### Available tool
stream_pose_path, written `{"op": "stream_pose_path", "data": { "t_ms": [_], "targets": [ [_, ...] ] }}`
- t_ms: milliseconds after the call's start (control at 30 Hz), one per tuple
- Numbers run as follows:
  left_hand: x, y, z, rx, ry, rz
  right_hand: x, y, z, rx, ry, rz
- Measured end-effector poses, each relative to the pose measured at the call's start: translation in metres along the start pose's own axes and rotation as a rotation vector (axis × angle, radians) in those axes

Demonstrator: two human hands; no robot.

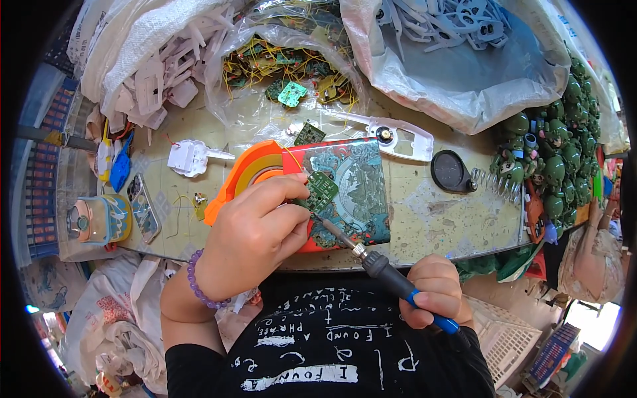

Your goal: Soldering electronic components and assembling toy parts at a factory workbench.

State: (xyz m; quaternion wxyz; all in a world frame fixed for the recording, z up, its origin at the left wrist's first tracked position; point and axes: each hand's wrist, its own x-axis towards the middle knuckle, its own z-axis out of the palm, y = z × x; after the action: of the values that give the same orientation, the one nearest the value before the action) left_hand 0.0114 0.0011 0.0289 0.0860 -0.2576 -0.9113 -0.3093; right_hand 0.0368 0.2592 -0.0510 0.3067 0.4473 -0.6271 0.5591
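Observation:
My left hand [255,229], a purple bead bracelet on its wrist, pinches a small green circuit board [321,190] between thumb and fingers. The board is held over a flat red and teal patterned box or book [361,179]. In my right hand [432,290] is a soldering iron [385,273] with a dark and blue handle. Its tip points up and left, close to the board's lower edge; whether they touch I cannot tell. Just beyond lies another green circuit board [309,134]. Left of the box sits an orange ring-shaped holder [233,178] with a yellowish roll.
A clear bag of wired circuit boards [285,63] stands at the back, between sacks of white plastic parts [149,83] and pale blue-grey parts [458,26]. Green figures [557,146] are heaped at right. White housing [415,141], black disc [451,171], phone [144,209] and cup [99,219] lie around.

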Motion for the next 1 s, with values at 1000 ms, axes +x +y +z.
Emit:
{"op": "stream_pose_path", "data": {
  "t_ms": [1000],
  "targets": [
    [-0.001,0.0,0.008,-0.011,0.067,0.007,0.022,0.017,-0.181,-0.62,0.679,0.789]
  ]
}}
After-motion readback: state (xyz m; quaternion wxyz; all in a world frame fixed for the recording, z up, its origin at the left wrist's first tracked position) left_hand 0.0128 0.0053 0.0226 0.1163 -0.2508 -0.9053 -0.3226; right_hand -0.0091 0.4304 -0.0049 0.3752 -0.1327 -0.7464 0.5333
